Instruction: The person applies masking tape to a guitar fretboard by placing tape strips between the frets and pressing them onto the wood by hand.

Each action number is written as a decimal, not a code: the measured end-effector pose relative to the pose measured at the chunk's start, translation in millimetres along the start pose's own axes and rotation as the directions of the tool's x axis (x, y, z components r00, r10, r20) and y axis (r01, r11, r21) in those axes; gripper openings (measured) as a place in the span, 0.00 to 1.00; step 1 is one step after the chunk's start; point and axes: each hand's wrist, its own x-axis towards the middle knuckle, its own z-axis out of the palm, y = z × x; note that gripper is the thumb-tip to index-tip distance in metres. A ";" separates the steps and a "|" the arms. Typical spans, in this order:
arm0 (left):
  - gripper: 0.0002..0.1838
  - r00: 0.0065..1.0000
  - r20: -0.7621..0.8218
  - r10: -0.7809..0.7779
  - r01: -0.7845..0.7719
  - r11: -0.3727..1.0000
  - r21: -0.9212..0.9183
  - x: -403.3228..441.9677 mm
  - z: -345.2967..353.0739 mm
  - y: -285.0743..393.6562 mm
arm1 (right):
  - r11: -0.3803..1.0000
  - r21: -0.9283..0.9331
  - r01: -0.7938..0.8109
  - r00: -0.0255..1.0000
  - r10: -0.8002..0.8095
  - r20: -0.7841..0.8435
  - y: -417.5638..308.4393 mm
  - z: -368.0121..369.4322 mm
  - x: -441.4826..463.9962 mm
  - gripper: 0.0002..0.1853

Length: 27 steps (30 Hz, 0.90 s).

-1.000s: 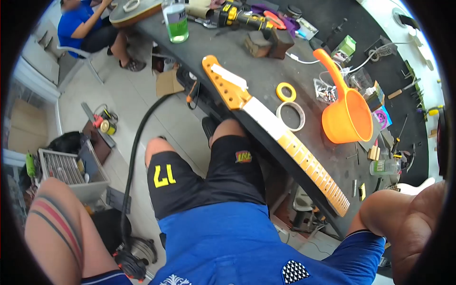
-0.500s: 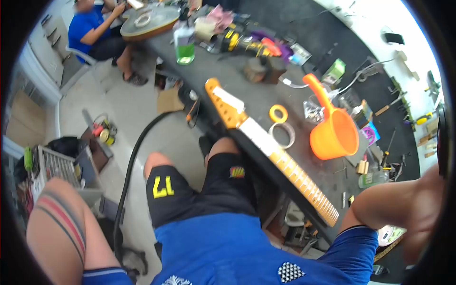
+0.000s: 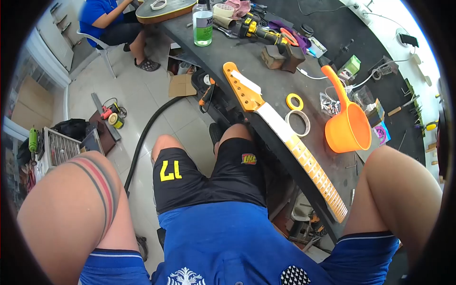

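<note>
Both of my hands are outside the view; only my bent arms show, raised at the left and right edges. A guitar neck (image 3: 311, 164) with an amber headstock lies along the bench edge in front of me, nothing touching it. White strips cover part of its headstock and fretboard. Beside it on the bench are a yellow tape roll (image 3: 289, 104) and a pale tape roll (image 3: 307, 124). An orange dipper (image 3: 348, 133) with a long handle stands to their right, nearest to my right arm.
On the dark bench (image 3: 223, 56) are a bottle of green liquid (image 3: 203, 34), a yellow-black power tool (image 3: 254, 31) and dark blocks (image 3: 273, 57). A seated person in blue (image 3: 97, 14) is by a guitar body (image 3: 168, 15). A black hose (image 3: 145, 135) crosses the floor.
My blurred right hand, visible at the right edge before, has left the view. Both arms have lifted outward. The camera has shifted, and the guitar neck still lies on the bench.
</note>
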 end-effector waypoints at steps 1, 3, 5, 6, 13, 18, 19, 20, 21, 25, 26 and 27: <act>0.12 1.000 -0.020 -0.005 0.005 1.000 -0.017 -0.9 0.9 -3.6 | 1.000 -0.004 0.005 1.000 -0.005 -0.011 -2.8 -3.7 1.1 0.07; 0.11 0.997 -0.075 -0.028 0.024 0.998 -0.053 0.0 3.3 -9.9 | 1.000 -0.005 0.006 0.999 -0.006 -0.049 -2.6 -12.5 5.0 0.07; 0.10 0.989 -0.137 -0.064 0.049 0.993 -0.107 6.8 2.2 -17.7 | 1.000 0.005 -0.029 0.996 0.030 -0.084 -0.8 -19.2 11.1 0.07; 0.10 0.981 -0.178 -0.076 0.053 0.990 -0.133 6.7 4.0 -22.1 | 0.999 0.015 -0.051 0.993 0.052 -0.107 1.8 -19.0 9.7 0.07; 0.08 0.891 -0.452 -0.053 -0.064 0.968 -0.241 -37.3 34.5 -17.9 | 0.867 0.132 -0.480 0.877 0.474 0.073 43.1 57.4 -70.7 0.08; 0.10 0.818 -0.565 0.110 -0.225 0.964 -0.139 -68.0 54.3 22.6 | 0.857 0.152 -0.493 0.870 0.487 0.079 42.3 76.6 -122.0 0.11; 0.10 0.815 -0.566 0.120 -0.234 0.963 -0.133 -66.5 54.8 24.2 | 0.855 0.157 -0.494 0.870 0.489 0.071 39.7 79.4 -125.1 0.11; 0.10 0.813 -0.569 0.126 -0.240 0.962 -0.129 -65.9 54.7 26.3 | 0.856 0.159 -0.493 0.870 0.488 0.072 37.1 82.5 -126.5 0.11; 0.10 0.811 -0.569 0.134 -0.243 0.962 -0.120 -64.5 54.0 28.2 | 0.856 0.160 -0.491 0.871 0.485 0.075 34.5 85.5 -127.1 0.11; 0.10 0.819 -0.554 0.148 -0.250 0.961 -0.114 -60.0 49.5 30.3 | 0.877 0.153 -0.457 0.889 0.445 0.106 25.2 92.7 -123.8 0.13; 0.10 0.823 -0.548 0.147 -0.250 0.961 -0.117 -58.8 46.9 30.1 | 0.882 0.151 -0.447 0.894 0.433 0.118 22.7 93.7 -121.3 0.13; 0.10 0.830 -0.537 0.153 -0.254 0.960 -0.120 -57.3 43.7 29.6 | 0.877 0.163 -0.452 0.891 0.436 0.122 20.3 94.6 -119.5 0.14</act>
